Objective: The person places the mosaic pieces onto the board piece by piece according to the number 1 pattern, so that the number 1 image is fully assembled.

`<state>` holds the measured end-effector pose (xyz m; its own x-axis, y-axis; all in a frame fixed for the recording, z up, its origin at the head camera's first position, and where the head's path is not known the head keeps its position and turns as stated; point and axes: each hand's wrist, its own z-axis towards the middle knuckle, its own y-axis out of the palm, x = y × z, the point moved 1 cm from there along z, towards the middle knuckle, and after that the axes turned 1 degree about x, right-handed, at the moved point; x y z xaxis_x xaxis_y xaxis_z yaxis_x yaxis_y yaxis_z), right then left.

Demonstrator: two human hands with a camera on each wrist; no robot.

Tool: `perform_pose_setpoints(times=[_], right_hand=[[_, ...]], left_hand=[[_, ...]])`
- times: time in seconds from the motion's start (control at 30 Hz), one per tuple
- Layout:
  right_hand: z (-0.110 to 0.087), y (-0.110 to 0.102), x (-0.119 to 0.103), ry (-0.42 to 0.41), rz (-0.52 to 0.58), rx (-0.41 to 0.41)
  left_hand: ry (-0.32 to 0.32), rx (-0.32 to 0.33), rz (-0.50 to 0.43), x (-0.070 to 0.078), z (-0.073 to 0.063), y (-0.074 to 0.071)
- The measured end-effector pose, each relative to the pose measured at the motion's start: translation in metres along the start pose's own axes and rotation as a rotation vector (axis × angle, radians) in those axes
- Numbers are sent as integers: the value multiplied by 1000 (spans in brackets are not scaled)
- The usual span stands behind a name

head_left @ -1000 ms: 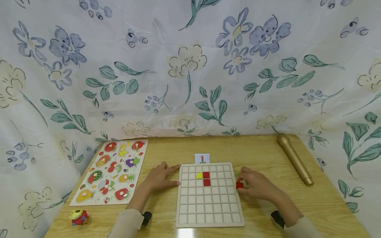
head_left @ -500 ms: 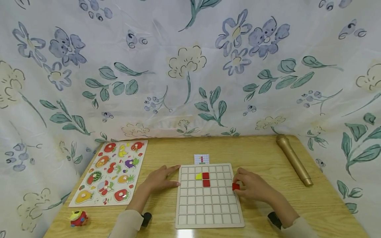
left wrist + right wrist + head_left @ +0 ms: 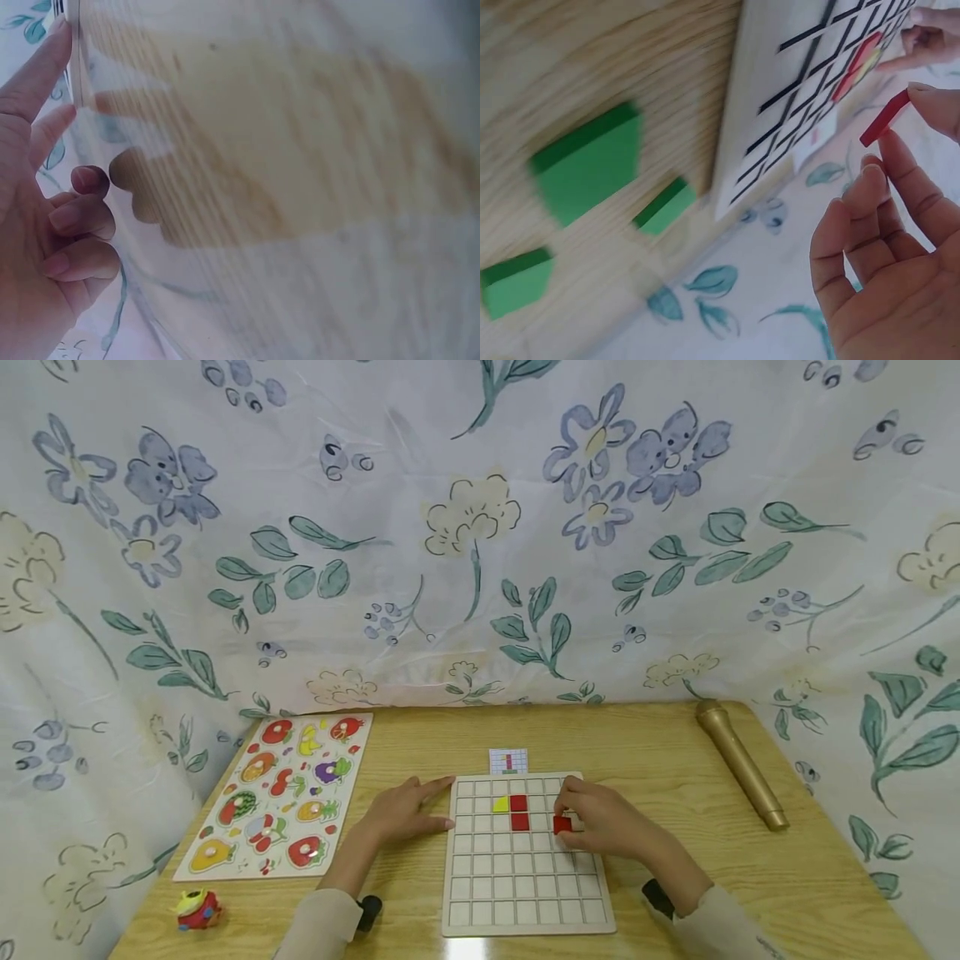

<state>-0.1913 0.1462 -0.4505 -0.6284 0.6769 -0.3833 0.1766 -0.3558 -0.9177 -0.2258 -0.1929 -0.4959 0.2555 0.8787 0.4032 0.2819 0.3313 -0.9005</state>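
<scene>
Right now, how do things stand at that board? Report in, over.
Left fingers at left edge of grid board. Right fingers pinching red square over the board. Nothing seen between it and the placed red squares.

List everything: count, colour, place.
Wooden grid board: one, beige, centre
Square tiles: three, red, two on board, one held
Flat tile: one, yellow, on board
Angular blocks: three, green, beside board
Gridded card: one, white, beyond board
Fruit puzzle board: one, white, left
Microphone: one, gold, right
Small toy: one, red-yellow, left
Floral curtain: one, white, back
Wooden table: one, tan, underneath
Sleeves: two, beige, forearms
Wrist devices: two, black, wrists
Left hand: one, board's left
Right hand: one, board's right
</scene>
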Motion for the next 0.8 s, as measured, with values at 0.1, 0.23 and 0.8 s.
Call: perform_pose_setpoints(times=[0.1,0.23,0.8], right_hand=[[9,4,-5,-34,-2,-13],[22,14,-14,-26,-11,-43],[40,37,-31,-80,-146,-92]], left_hand=[[-6,-1,5,0,0,0],[-10,-2,13,0,0,1],[-27,-13,18,3,-1,-2]])
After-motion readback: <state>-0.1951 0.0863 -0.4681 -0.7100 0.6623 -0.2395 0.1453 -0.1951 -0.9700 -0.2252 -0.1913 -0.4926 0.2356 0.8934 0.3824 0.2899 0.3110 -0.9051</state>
